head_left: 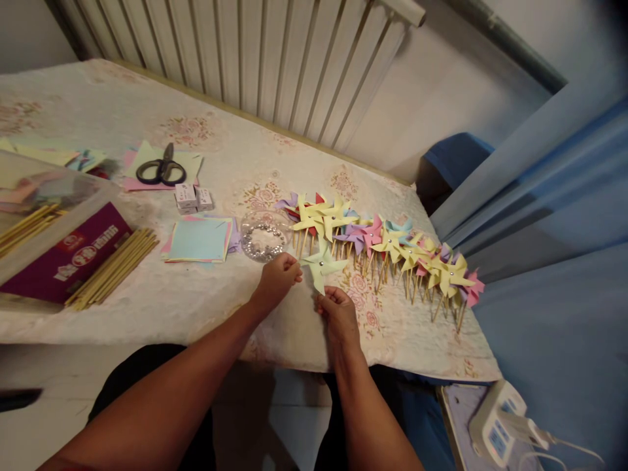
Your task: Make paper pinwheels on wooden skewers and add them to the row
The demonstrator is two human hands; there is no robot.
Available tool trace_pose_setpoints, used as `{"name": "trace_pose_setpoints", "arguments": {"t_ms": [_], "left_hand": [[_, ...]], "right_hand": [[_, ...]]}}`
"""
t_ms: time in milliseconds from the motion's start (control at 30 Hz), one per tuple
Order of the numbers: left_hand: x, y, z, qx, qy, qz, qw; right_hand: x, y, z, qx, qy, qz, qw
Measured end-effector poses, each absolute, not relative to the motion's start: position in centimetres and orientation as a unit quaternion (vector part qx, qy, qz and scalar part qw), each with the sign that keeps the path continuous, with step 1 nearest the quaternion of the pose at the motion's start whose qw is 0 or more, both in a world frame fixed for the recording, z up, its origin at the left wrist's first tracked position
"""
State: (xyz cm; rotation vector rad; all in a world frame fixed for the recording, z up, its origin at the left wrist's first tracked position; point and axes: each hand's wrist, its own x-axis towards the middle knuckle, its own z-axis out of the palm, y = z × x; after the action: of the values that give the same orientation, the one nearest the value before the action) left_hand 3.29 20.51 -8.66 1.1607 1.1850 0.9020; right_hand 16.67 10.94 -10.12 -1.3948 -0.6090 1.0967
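A pale green paper pinwheel [322, 264] with a silver pin at its centre faces up between my hands. My right hand [339, 313] pinches it just below the lowest blade; the stick is hidden from view. Close by the left blade tip is my left hand [280, 277], its fingers curled together and nothing visible in them. Beyond my left hand lies a round clear dish [265, 237] with many small silver pins around its inside. Several finished pinwheels [390, 242] in yellow, pink, purple and blue lie in a row to the right, on wooden sticks.
Left of the dish lie stacked coloured paper squares [199, 239], small white boxes [192, 197] and black-handled scissors [163, 169]. A bundle of wooden sticks [115, 267] leans by a clear plastic box [105, 190]. A power strip [498, 425] sits lower right, beside a blue curtain [564, 281].
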Motion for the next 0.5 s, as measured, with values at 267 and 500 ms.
{"name": "trace_pose_setpoints", "arguments": {"t_ms": [267, 500], "left_hand": [[3.30, 20.51, -8.73, 0.500, 0.511, 0.382, 0.585], [3.39, 20.54, -8.89, 0.501, 0.509, 0.375, 0.591]], "right_hand": [[16.73, 10.91, -10.14, -0.602, -0.264, 0.471, 0.588], [16.63, 10.93, -10.01, -0.601, -0.264, 0.470, 0.591]]}}
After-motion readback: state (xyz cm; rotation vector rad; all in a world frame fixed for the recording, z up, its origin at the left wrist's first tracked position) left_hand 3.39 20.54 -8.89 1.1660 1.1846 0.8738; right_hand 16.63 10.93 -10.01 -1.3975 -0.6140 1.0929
